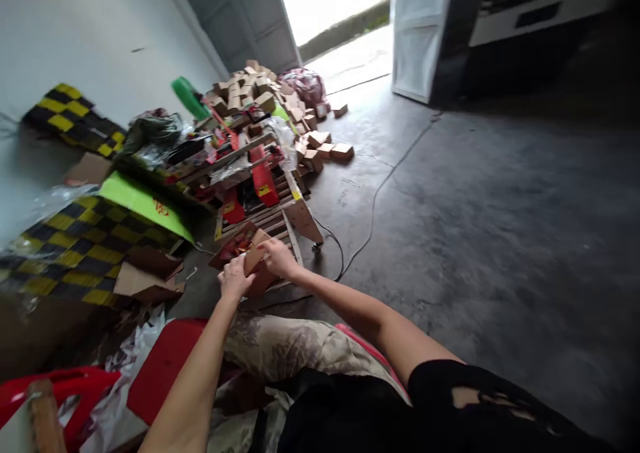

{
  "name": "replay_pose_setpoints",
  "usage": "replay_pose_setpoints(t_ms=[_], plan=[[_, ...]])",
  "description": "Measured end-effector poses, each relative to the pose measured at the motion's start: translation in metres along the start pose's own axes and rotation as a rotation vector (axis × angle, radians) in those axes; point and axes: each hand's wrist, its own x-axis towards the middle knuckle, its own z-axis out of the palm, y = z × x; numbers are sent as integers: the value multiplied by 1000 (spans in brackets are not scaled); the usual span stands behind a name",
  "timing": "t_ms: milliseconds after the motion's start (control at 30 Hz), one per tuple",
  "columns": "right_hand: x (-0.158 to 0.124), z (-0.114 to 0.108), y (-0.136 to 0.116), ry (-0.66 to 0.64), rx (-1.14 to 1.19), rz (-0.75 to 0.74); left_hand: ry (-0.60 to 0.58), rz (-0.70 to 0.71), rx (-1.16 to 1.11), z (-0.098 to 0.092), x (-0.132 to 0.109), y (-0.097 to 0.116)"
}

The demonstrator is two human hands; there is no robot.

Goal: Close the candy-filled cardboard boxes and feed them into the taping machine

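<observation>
Hands clasp a small brown cardboard box (254,256): the left hand (235,280) grips its lower edge, the right hand (279,258) curls over its upper side. The box is held above the near end of a slatted wooden pallet (273,218) strewn with red packets (263,181), a black cable (373,213) trailing on the grey concrete floor (475,240) beside it.

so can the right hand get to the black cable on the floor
Probably yes: the black cable loops on bare floor close beside the right hand, nothing between them. That hand and the left hand both grip a brown cardboard piece, though, so it would need freeing.
</observation>
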Motion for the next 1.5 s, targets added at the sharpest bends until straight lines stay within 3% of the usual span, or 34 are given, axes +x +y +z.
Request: replay_pose_setpoints(t_ms=[200,367,467,600,700,767,900,967,1067,1167,1267,1367,1433,1500], plan=[[79,9,-1,-4,-53,-159,68,27,-145,8,3,-6],[122,39,-9,-205,-210,-350,106,11,-192,13,2,-8],[118,43,0,-266,-253,-429,148,15,-234,20,-1,-7],[87,33,16,-300,-321,-529,280,-18,-297,34,-12,-5],[65,26,25,-366,-359,-564,371,-72,-300,33,-15,-10],[61,24,29,-385,-371,-569,300,-50,-290,26,-8,-21],[71,20,35,-403,-323,-590,-83,72,-354,7,23,-54],[75,19,38,-378,-290,-608,-216,66,-423,2,33,-61],[65,23,34,-204,-234,-520,-222,-106,-476,1,30,-50],[43,33,19,-89,-146,-357,-192,-216,-537,3,9,-31],[31,42,4,-109,-91,-261,-315,-146,-846,4,-5,-30],[34,45,-3,-203,-149,-260,-460,-75,-1320,8,3,-46],[38,48,-4,-263,-235,-271,-432,-106,-1561,14,17,-50],[42,51,-4,-308,-318,-279,-308,-151,-1637,23,31,-45]])
